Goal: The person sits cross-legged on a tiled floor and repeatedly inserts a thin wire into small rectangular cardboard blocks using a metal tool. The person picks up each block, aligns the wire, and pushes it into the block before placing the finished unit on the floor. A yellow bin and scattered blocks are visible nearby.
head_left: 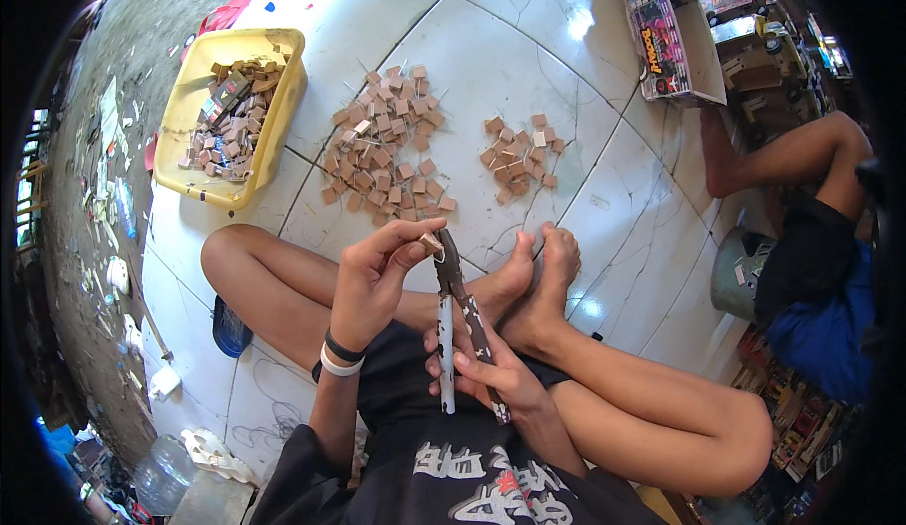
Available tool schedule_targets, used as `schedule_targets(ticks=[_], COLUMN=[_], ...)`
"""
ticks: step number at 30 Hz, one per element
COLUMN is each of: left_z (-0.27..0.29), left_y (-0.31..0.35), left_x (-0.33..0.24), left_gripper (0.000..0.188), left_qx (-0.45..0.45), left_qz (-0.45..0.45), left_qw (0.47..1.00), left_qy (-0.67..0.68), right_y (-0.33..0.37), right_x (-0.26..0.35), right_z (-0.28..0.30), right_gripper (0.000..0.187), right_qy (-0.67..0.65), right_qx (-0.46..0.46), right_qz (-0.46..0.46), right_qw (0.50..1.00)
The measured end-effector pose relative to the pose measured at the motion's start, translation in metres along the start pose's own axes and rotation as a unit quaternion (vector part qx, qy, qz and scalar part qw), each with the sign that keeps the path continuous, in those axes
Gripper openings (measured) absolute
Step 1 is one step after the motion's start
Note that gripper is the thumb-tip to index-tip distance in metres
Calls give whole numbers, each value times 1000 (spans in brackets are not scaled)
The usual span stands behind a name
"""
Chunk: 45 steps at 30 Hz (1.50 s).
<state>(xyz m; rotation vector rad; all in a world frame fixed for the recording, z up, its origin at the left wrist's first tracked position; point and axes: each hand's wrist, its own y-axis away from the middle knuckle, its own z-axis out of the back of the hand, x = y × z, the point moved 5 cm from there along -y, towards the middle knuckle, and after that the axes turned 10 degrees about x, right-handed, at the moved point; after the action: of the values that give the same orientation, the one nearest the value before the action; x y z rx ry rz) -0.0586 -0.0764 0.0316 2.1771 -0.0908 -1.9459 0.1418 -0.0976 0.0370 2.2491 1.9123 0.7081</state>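
Observation:
My left hand (368,275) pinches a small wooden block (430,242) between thumb and fingertips. A thin pale strand, perhaps wire, shows at the block, which sits against the head of a pair of pliers (447,265). Around the pliers' worn handles, one mostly white and one dark with pale chips, my right hand (505,381) is closed. Whether the jaws bite on the strand is too small to tell. Beyond my hands lies a large pile of small wooden blocks (382,152), many with thin pins or wires sticking out. A smaller pile of blocks (519,159) lies to its right.
A yellow plastic tub (294,72) of blocks stands at the left. At the far right is a toy truck (661,39), with more toy vehicles behind. Another person's leg (788,157) and a grey-green bucket (734,270) are on the right. My crossed legs frame the tiled floor.

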Motion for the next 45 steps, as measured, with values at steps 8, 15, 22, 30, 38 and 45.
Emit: schedule_targets(ticks=[8,15,22,30,38,45], left_z=[-9,-24,-56,-38,-16,-27], left_y=[-2,-20,-71,-76,-63,-45], left_x=[6,27,61,78,88,52], left_gripper=[26,16,27,24,35,37], left_qx=[-15,-29,-79,-135,-51,-91], left_qz=[-7,-25,4,-19,-1,-15], left_qw=[999,998,991,879,914,972], left_qy=[30,53,-107,-457,-404,214], right_y=[2,7,23,31,26,20], right_x=[-18,-30,-8,-2,-4,5], right_z=[14,40,68,67,64,48], right_gripper=[30,16,46,56,52,53], right_qy=[49,54,73,85,111,361], right_qx=[-44,-159,-353,-318,-301,-224], right_qz=[-81,-28,93,102,76,84], right_qw=[995,985,928,939,944,901])
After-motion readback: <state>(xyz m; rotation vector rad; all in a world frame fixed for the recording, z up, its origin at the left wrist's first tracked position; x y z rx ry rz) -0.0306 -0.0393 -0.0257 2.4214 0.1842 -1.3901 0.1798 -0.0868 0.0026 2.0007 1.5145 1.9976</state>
